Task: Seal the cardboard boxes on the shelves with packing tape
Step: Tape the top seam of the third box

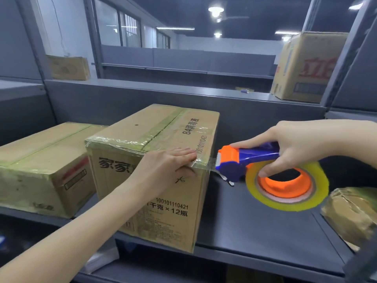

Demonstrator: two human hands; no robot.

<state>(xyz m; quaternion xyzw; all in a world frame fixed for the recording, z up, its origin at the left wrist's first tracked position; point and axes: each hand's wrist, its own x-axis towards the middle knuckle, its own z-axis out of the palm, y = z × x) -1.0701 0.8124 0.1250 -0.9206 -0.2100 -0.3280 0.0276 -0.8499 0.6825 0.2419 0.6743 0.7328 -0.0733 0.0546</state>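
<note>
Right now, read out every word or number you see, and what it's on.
"84消毒液": top of the middle box.
"100101110421": its top and front.
"家家": its front; left hand hides the rest.
"千克 × 12瓶": its front.
"立": far box, red, rest cut off.
Left box label: too blurred.

Brightness: dim, bluish room; near shelf (pixel 265 217) evenly lit.
Sources: round ceiling lamps (pixel 215 10) and strip lights (pixel 175 28) overhead at the back, blown out white.
Glare: sheen on clear tape (pixel 122 140) along the top front edge of the middle box (pixel 163 201).
Shadows: soft; dark beneath the shelf's front edge.
Focus: tape dispenser (pixel 240 160) crisp; far boxes (pixel 69 67) soft; bottom-right corner smeared.
Distortion: shelf uprights (pixel 346 58) lean at both side edges.
</note>
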